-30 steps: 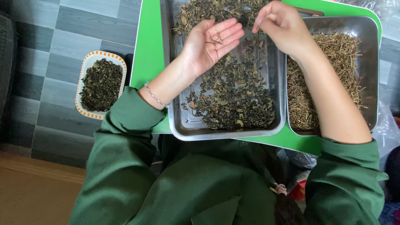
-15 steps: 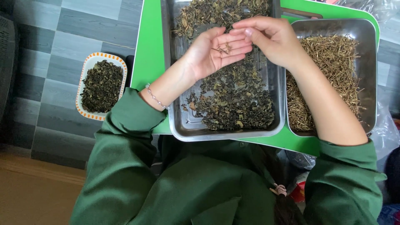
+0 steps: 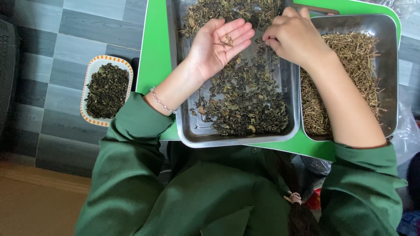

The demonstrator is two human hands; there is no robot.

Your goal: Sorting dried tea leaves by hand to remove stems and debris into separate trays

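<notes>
Left hand (image 3: 216,46) is lying open, cupping loose stems (image 3: 225,42); a tilt risks spilling them into the leaves (image 3: 245,102) while right hand (image 3: 294,37) is pinching closed over the tray (image 3: 186,126)

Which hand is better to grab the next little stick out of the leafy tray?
Probably the right hand: its fingertips are curled down over the dried leaves in the metal tray. The left hand lies palm up, cradling small stems.
</notes>
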